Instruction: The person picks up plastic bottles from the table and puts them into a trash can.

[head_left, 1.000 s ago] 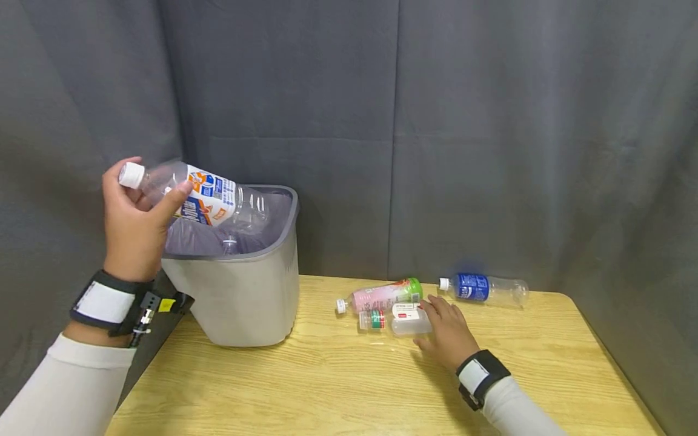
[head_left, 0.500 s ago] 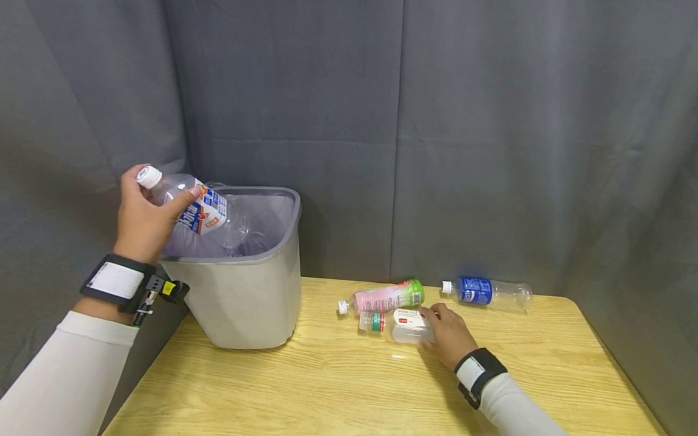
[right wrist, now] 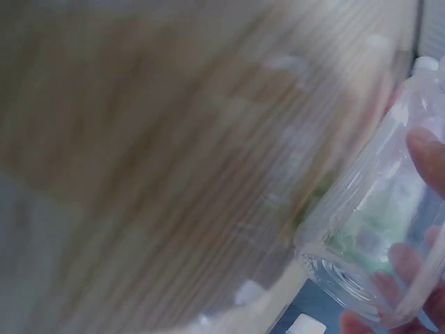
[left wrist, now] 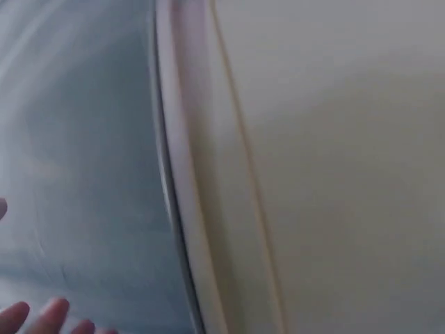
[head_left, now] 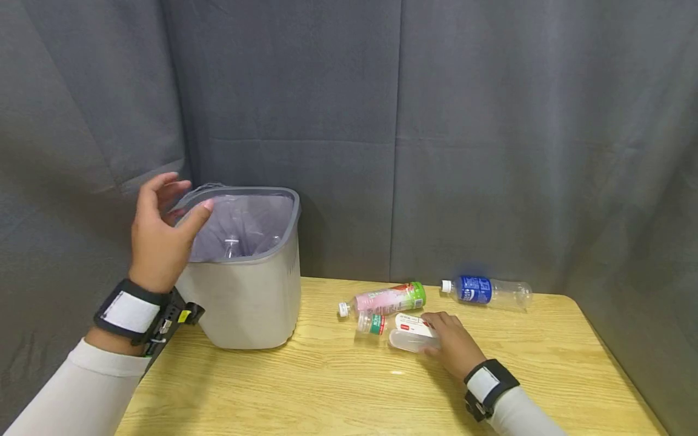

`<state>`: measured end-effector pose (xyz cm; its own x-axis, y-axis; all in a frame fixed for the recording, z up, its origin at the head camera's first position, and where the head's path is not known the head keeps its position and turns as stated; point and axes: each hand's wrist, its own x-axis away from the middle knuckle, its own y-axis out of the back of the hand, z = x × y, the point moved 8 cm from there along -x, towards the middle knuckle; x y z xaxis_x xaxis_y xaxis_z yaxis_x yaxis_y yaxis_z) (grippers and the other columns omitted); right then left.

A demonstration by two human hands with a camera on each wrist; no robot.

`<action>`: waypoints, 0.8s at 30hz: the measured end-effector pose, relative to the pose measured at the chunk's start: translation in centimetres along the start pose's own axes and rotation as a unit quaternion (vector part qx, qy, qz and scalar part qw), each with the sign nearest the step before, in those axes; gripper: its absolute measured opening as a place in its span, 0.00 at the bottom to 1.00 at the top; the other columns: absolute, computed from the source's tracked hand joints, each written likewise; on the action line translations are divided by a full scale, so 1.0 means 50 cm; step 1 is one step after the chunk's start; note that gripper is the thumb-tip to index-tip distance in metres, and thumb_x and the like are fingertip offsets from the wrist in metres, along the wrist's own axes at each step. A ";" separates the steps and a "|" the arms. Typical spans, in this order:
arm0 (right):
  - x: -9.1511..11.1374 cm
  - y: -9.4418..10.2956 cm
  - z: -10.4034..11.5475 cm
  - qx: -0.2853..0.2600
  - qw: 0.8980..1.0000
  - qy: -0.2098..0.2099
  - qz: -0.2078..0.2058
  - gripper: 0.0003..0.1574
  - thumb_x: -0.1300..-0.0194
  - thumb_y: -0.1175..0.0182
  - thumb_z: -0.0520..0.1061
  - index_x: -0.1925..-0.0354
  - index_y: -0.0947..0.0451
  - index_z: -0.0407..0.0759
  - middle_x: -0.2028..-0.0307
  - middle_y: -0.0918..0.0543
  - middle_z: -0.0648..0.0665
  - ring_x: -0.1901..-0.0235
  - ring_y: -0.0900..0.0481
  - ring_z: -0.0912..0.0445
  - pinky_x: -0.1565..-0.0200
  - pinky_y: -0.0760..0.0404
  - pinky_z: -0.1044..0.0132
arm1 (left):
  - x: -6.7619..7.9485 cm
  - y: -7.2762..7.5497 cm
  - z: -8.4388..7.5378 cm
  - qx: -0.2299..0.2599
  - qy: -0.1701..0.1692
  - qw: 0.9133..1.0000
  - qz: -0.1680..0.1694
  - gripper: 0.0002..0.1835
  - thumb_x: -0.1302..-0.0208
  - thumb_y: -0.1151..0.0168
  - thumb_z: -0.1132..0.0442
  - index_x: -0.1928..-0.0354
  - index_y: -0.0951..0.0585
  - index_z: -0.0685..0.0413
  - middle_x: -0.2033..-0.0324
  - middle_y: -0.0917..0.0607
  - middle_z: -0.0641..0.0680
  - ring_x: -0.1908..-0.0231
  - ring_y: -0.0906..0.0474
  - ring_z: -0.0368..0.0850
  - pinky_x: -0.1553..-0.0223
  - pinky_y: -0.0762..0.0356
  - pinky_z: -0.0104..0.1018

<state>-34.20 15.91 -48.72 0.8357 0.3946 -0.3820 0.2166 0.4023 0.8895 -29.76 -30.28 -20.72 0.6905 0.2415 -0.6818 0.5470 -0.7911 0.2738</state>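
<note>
Beside the bin's left rim, my left hand (head_left: 163,239) is raised with its fingers spread and nothing in them. The bin (head_left: 248,303) is light grey and has a bag liner (head_left: 256,212). A clear bottle's white-capped neck (head_left: 231,247) shows inside. Over on the table, my right hand (head_left: 455,345) grips the base end of a clear plastic bottle (head_left: 411,333) with a white label and a green-and-red neck band. Its thumb (right wrist: 427,156) and fingers wrap the bottle (right wrist: 375,236) in the right wrist view. The left wrist view catches blurred fingertips (left wrist: 49,316).
Just behind the gripped bottle lies a pink-and-green labelled bottle (head_left: 387,298). A blue-labelled clear bottle (head_left: 488,292) lies farther right near the back edge. Grey curtains (head_left: 491,133) hang behind the wooden table (head_left: 338,387).
My left hand has let go of the orange-and-blue labelled bottle, which is gone from view over the bin. My right hand has closed on the clear bottle, shifting it slightly.
</note>
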 end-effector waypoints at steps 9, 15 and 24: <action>0.038 0.070 0.081 -0.127 0.991 -0.012 -0.042 0.45 0.52 0.26 0.50 0.39 0.36 0.45 0.49 0.28 0.47 0.50 0.30 0.55 0.50 0.24 0.57 | 0.158 -0.112 -0.118 0.126 -0.053 0.982 0.134 0.23 0.41 0.38 0.76 0.45 0.33 0.67 0.54 0.23 0.62 0.55 0.26 0.53 0.54 0.25 0.35; 0.068 0.096 0.162 -0.211 0.976 -0.022 -0.042 0.42 0.46 0.30 0.54 0.37 0.37 0.50 0.48 0.31 0.53 0.52 0.29 0.60 0.51 0.23 0.63 | 0.296 -0.217 -0.077 0.144 0.028 0.956 0.254 0.28 0.41 0.33 0.64 0.41 0.35 0.56 0.50 0.24 0.55 0.51 0.27 0.49 0.54 0.25 0.50; 0.119 0.097 0.263 -0.258 0.965 0.023 -0.034 0.44 0.43 0.32 0.56 0.35 0.40 0.48 0.46 0.32 0.53 0.56 0.28 0.59 0.58 0.20 0.65 | 0.476 -0.348 0.009 0.208 0.127 0.900 0.360 0.40 0.46 0.28 0.56 0.35 0.40 0.44 0.43 0.28 0.49 0.46 0.30 0.42 0.50 0.25 0.42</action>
<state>-21.56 9.33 -43.38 0.8021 0.3843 -0.4571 -0.0190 0.7814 0.6237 -23.05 -11.04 -42.03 0.9100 -0.3398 -0.2377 -0.2746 -0.9233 0.2686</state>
